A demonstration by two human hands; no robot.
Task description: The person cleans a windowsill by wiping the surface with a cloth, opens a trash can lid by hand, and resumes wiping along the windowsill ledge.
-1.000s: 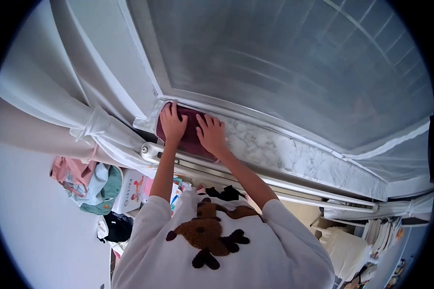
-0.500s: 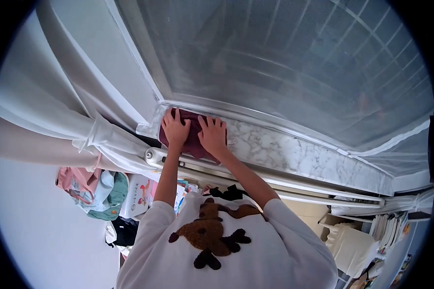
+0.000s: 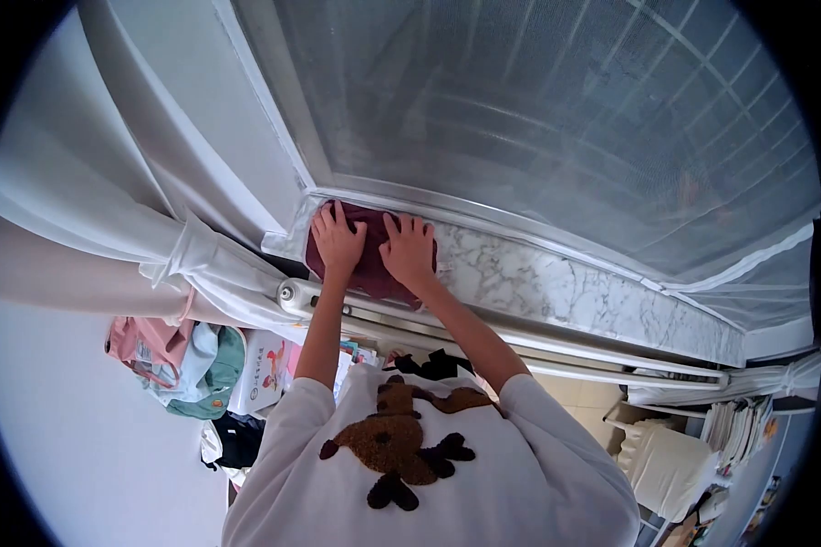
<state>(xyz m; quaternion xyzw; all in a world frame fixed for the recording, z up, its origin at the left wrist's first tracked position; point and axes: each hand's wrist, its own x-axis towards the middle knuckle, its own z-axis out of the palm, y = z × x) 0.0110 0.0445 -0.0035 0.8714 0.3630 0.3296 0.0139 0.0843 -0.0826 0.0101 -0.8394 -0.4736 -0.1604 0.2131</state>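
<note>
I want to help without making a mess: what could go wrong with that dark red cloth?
The dark red cloth seems to overhang the front edge of the marble sill, so it might slide off. The left hand and right hand both rest on it, so pushing could wrinkle it.

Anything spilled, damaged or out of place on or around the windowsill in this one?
Nothing looks spilled or damaged. The only untidy detail is the maroon cloth under the left hand and right hand: its near edge is uneven and seems to droop over the front of the marble sill.
</note>
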